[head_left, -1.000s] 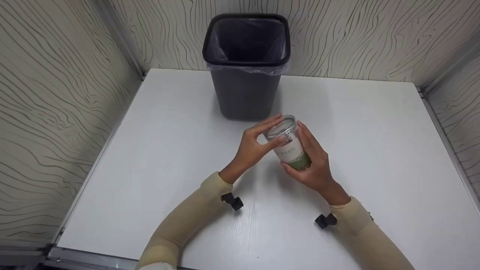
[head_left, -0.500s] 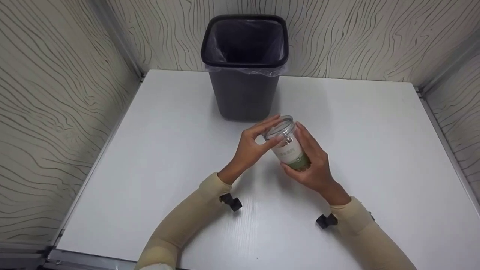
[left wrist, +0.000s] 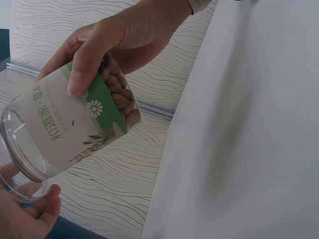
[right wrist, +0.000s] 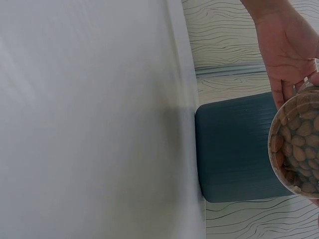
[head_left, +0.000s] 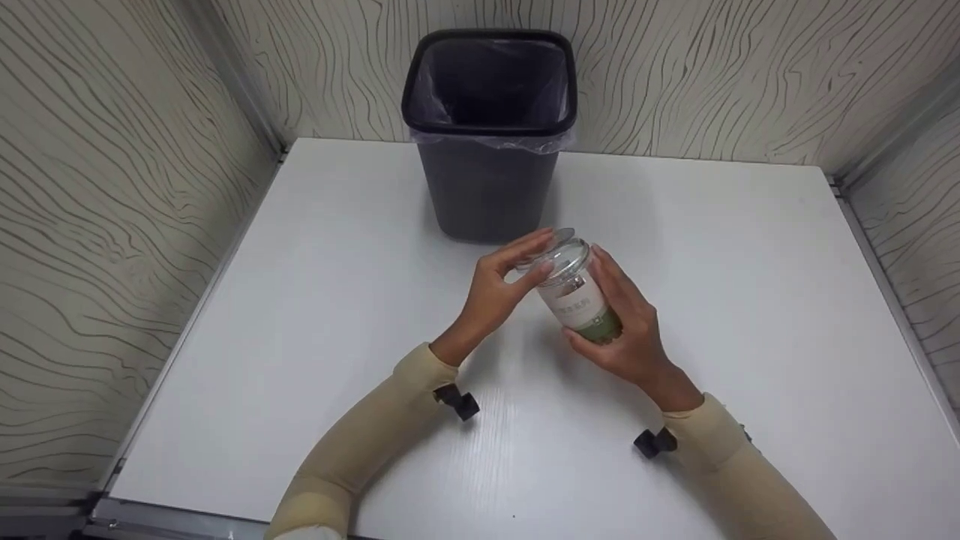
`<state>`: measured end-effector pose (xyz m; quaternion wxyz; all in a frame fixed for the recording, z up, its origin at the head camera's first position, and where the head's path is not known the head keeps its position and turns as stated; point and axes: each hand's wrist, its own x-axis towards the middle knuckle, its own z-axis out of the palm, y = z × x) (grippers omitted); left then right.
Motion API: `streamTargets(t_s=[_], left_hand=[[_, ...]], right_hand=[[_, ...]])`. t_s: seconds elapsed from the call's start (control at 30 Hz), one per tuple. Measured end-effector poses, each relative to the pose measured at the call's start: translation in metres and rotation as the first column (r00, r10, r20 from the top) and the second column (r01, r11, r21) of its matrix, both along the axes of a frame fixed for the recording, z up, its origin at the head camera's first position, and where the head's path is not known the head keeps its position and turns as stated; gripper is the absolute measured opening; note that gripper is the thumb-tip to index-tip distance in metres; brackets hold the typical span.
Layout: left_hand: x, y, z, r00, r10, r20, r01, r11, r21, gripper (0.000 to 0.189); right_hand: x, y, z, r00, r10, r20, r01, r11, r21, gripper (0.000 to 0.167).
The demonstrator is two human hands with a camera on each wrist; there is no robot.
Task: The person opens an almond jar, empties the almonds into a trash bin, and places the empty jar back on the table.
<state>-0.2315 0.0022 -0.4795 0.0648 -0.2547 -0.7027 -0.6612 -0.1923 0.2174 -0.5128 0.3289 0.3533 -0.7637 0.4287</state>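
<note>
My right hand (head_left: 631, 334) grips a clear plastic jar (head_left: 576, 301) low on its body, over the middle of the table, with the mouth tilted up and to the left. A white and green label wraps the jar. Brown almonds (left wrist: 119, 97) show below the label in the left wrist view, and through the round base in the right wrist view. At the mouth, my left hand (head_left: 491, 292) pinches a clear round lid (left wrist: 31, 191) between thumb and fingers. The lid stands tilted off the rim, its far edge raised, and the fingers partly hide it.
A dark bin (head_left: 491, 187) with a clear plastic liner stands at the back of the white table (head_left: 337, 300), just beyond the hands. Walls with a wavy line pattern (head_left: 705, 75) close off the back and both sides.
The lid sat on the jar's mouth earlier; now it is lifted and shifted left off the rim with my left hand. The right hand and jar have hardly moved.
</note>
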Motion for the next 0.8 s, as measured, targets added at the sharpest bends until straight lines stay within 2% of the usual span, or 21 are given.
streamTargets(t_s=[0.17, 0.5, 0.8], left_hand=[[0.0, -0.002, 0.001, 1.0, -0.001, 0.03, 0.001, 1.0, 0.029, 0.039], [-0.002, -0.009, -0.007, 0.995, 0.016, 0.095, -0.022, 0.997, 0.069, 0.036], [-0.005, -0.015, -0.013, 0.975, 0.0, 0.22, -0.022, 0.995, 0.095, 0.035]], right_hand=[[0.001, 0.0, 0.002, 1.0, 0.017, -0.012, -0.017, 1.0, -0.006, 0.091], [0.004, 0.001, 0.005, 1.0, 0.015, -0.014, -0.015, 1.0, 0.011, 0.088], [0.005, -0.001, 0.006, 1.0, 0.028, -0.008, -0.028, 1.0, 0.003, 0.09]])
